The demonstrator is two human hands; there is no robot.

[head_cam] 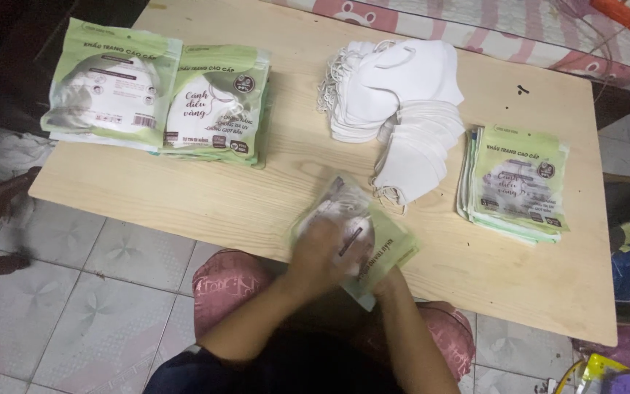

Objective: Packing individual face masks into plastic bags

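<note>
The green and clear mask packet (pixel 362 237) lies at the near edge of the desk (pixel 257 197), with white masks inside. It looks light, soft and floppy, and the plastic may be slippery, so holding it by its edges seems best. The left hand (pixel 326 252) presses flat on top of it. The right hand (pixel 388 281) is tucked under the packet; I cannot tell its grip. Behind the packet sits a pile of loose white masks (pixel 395 102).
</note>
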